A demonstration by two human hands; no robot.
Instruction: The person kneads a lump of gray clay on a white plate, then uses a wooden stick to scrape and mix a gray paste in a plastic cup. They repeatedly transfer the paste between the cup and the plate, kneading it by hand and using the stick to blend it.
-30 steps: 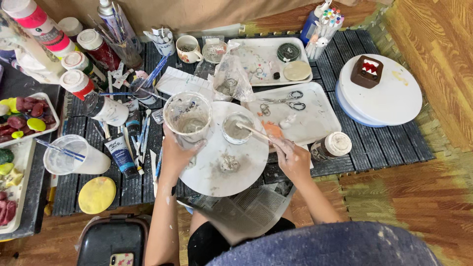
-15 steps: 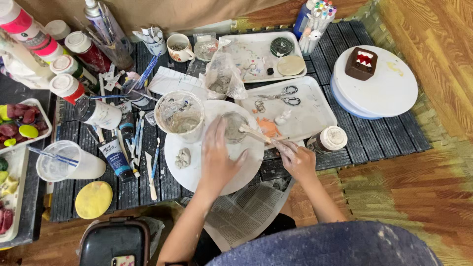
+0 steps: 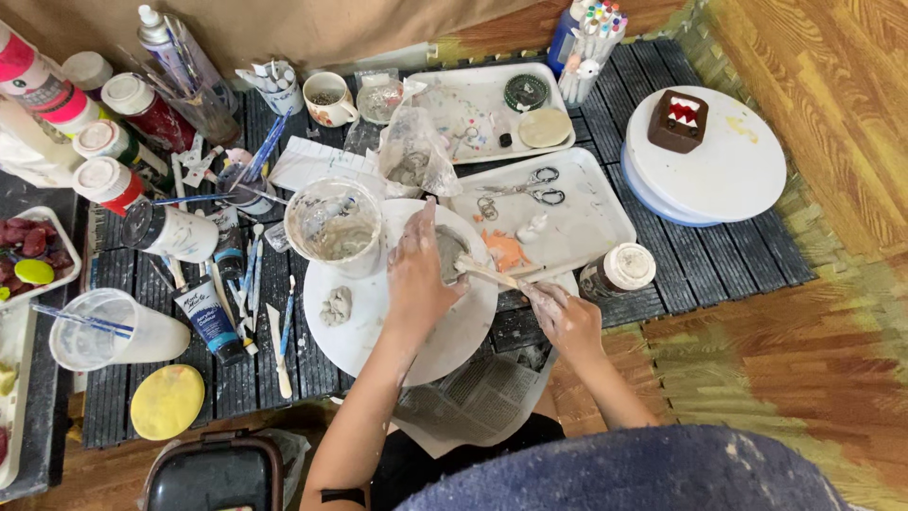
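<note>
A dark slatted mat (image 3: pixel 719 255) is laid over the wooden floor, and a round white board (image 3: pixel 378 331) sits at its middle. Right of the board, a white turntable (image 3: pixel 728 180) carries a brown box-shaped piece (image 3: pixel 678 120). Behind the board, two white trays (image 3: pixel 586 222) are set, the nearer bearing scissors (image 3: pixel 530 189). A plastic tub (image 3: pixel 333 225) of grey slip touches the board's rear-left edge. Left of the board, red-and-white paint jars (image 3: pixel 112 180) and a blue tube (image 3: pixel 210 322) are crowded; free mat shows mainly at the right edge. On the board, a grey clay piece (image 3: pixel 452 254) is steadied by the left hand (image 3: pixel 416 274), fingers curved over it. The right hand (image 3: pixel 563 317) is closed on a wooden tool (image 3: pixel 492 275), whose tip seems to touch the clay.
</note>
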